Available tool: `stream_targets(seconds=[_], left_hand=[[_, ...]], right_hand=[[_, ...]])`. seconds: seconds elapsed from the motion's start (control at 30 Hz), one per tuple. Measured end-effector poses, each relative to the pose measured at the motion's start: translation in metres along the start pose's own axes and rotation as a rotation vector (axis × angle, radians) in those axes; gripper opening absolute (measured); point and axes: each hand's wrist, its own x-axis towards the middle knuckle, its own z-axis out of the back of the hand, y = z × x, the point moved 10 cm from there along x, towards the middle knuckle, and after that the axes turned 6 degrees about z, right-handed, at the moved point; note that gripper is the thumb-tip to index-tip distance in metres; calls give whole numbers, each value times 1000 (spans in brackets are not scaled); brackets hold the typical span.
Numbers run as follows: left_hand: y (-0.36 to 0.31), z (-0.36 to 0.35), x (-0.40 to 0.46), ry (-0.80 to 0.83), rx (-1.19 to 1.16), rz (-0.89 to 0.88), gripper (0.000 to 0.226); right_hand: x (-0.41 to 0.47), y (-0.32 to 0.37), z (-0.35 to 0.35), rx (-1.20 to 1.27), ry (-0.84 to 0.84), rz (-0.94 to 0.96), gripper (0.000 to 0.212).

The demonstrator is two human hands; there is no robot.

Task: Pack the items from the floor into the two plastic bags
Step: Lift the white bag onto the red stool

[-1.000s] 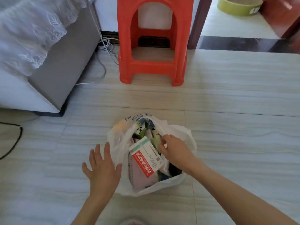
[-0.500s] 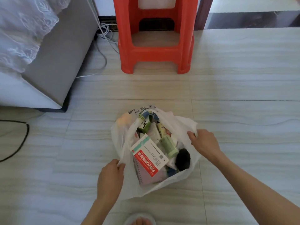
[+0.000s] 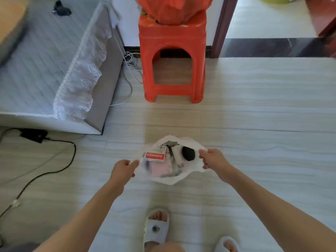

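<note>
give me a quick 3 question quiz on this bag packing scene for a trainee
1. True or false: both hands grip the rim of the white plastic bag, the left hand on one side and the right hand on the other.
2. Which item lies nearest the right hand inside the bag? A) the red and white cardboard box B) the black rounded object C) a green bottle
3. Fill in: on top of the red plastic stool sits a red plastic ____.

Key
1. True.
2. B.
3. Bag: the red plastic bag rests on the stool's seat.
</note>
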Motion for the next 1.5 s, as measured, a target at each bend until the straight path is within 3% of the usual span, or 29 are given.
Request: stream_targets(seconds=[0.13,0.33,0.43,0.53,0.73,0.97,1.13,1.5], left_hand=[[-62,57,-66,43,-2,-20,24],[-158,157,-191,190,-123,-39,26],[-197,194,-238,203,-70,-34,23],[-251,224,-273,232,35,-133,24],[-365,273,-314,241,88,-401,23],[-499,319,-324,166,-136,-537,23],[-609,342,-316,191,-321,-650,12],[-790,336,-244,174,-439,-629,17]], right_hand=[[-57,102,29,18,-46,69,27],[-184,258,69,-168,68,146,26],[-239,315,84,-233,65,122,29],[-280,368,99,-352,44,109,33],[-310,486,132,-464,-105,292,38],[-302,601,181,-193,-226,433,33],[-263,701,221,-178,-241,572,31],[-140,841,290,-8,-190,595,31]])
